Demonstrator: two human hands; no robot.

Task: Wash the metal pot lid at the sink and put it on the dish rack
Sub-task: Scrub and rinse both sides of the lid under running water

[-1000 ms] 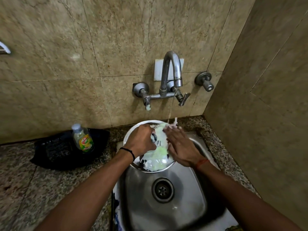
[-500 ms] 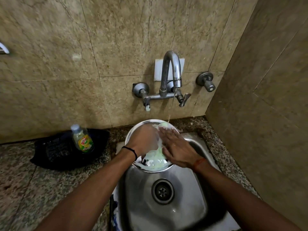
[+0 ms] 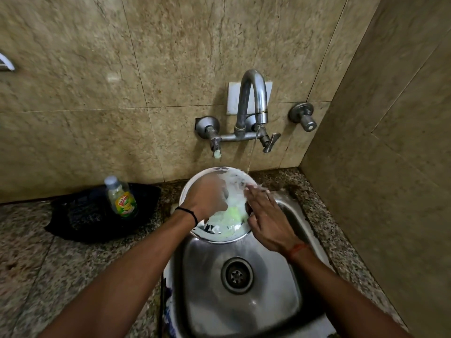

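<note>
Steel sink (image 3: pixel 268 296) in speckled granite counter (image 3: pixel 61 269), beige tiled corner.

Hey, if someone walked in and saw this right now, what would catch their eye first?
Probably the round metal pot lid, foamy with soap, held over the back of the steel sink. The left hand grips it while the right hand rubs its face. A thin stream of water runs from the wall faucet onto the lid's far edge.
</note>
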